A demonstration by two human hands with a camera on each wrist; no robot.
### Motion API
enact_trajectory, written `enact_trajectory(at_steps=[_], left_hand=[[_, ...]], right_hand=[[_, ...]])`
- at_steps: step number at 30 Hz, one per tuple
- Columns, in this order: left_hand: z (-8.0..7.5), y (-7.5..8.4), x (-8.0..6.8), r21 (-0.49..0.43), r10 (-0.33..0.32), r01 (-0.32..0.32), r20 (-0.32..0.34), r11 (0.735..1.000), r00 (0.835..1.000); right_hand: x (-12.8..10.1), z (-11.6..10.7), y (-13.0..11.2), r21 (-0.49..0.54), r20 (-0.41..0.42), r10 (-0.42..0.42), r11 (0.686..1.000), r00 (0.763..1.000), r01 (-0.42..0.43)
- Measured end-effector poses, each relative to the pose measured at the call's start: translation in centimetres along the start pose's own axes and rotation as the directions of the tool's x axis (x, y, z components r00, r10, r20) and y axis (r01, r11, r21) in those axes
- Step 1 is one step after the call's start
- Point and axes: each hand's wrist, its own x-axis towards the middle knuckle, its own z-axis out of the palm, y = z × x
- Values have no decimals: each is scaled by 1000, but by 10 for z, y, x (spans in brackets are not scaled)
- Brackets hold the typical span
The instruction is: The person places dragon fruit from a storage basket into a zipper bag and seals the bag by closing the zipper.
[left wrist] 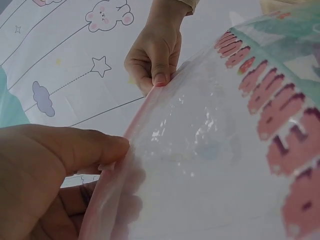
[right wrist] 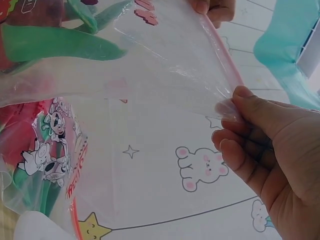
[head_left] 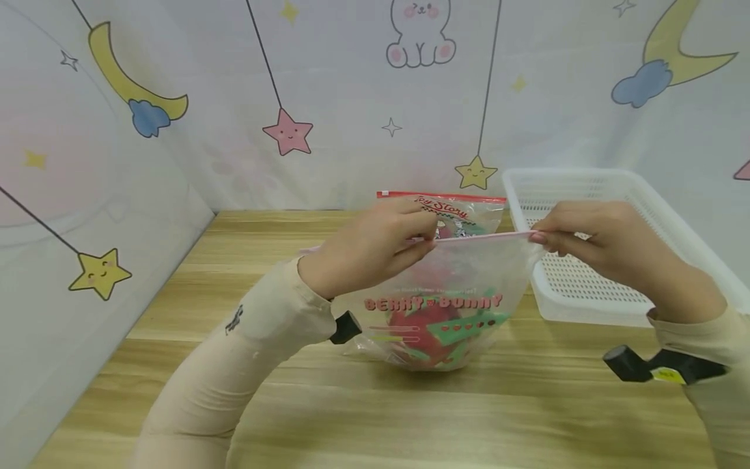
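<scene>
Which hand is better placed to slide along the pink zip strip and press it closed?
Probably the left hand: it pinches mid-strip on the bag, while the right hand anchors the strip's end.

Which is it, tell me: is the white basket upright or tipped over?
Upright. The white basket sits flat on the wooden table, with its open top facing up and its perforated floor showing.
</scene>
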Motion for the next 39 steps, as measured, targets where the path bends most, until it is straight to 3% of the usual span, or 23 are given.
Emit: enact_trajectory(at_steps=[30, 39], left_hand=[[-19, -15, -34, 15, -29, 30, -70, 999, 997], [-25, -19, -47, 29, -91, 94, -68, 995, 993]], right_hand=[[-8, -7, 6, -54, 2, 51, 997, 999, -51], [-14, -12, 9, -96, 12, 81, 992, 997, -79]])
